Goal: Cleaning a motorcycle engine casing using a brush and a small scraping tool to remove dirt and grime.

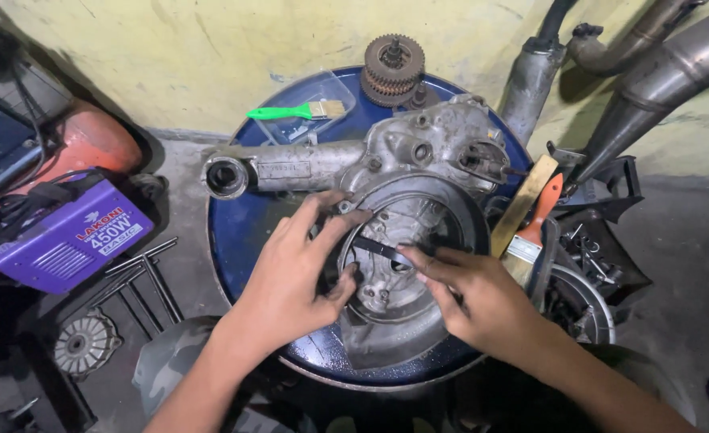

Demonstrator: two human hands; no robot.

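the grey engine casing [386, 184] lies flat on the lid of a blue drum [246, 232], which serves as the tabletop and keeps the round opening facing up at working height. the left hand [294, 277] spreads over the rim of the opening, its grip pinching one end of a thin dark strip [378, 250]; the right hand [470, 297] pinches the other end, so the strip spans the cavity between them. a green-handled brush [294, 111] and a stack of gears [392, 68] sit at the drum's far edge, out of the way, an orange-handled brush [537, 224] just right of the casing
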